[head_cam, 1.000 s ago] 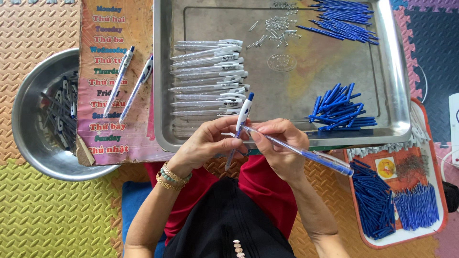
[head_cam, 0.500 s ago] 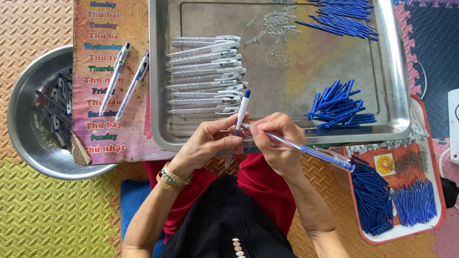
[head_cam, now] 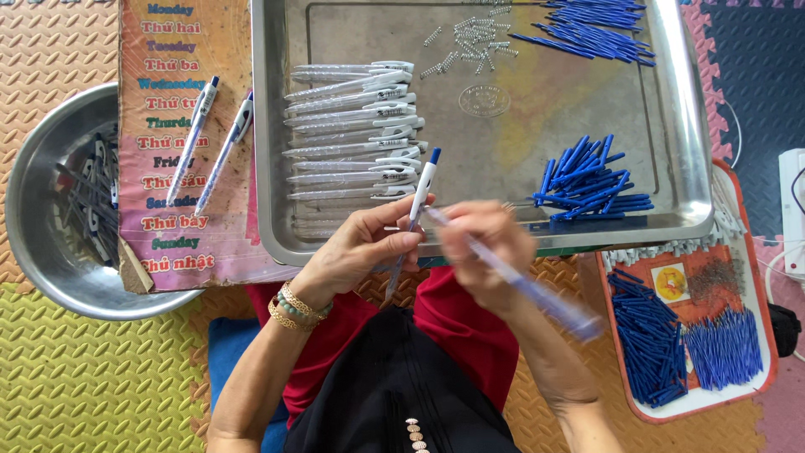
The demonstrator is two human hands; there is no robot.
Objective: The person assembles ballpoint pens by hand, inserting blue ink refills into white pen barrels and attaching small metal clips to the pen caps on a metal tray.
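Pen barrel point(head_cam: 417, 201), white with a blue tip, stands pinched in the left hand point(head_cam: 362, 248) at six o'clock of the steel tray point(head_cam: 272, 168); it looks light, stiff and slick, best gripped mid-shaft. At three o'clock of it, the right hand point(head_cam: 485, 250) grasps a blurred blue refill point(head_cam: 537, 294).

floor of interlocking foam mats point(head_cam: 101, 377) with a raised diamond tread: orange at upper left and under the lap, yellow-green at lower left, dark navy at upper right, pink along the right edge. white power strip point(head_cam: 792, 210) with a cable lying on the mats at far right. soft, even daylight, hardly any shadow. no wall, window or furniture in view.
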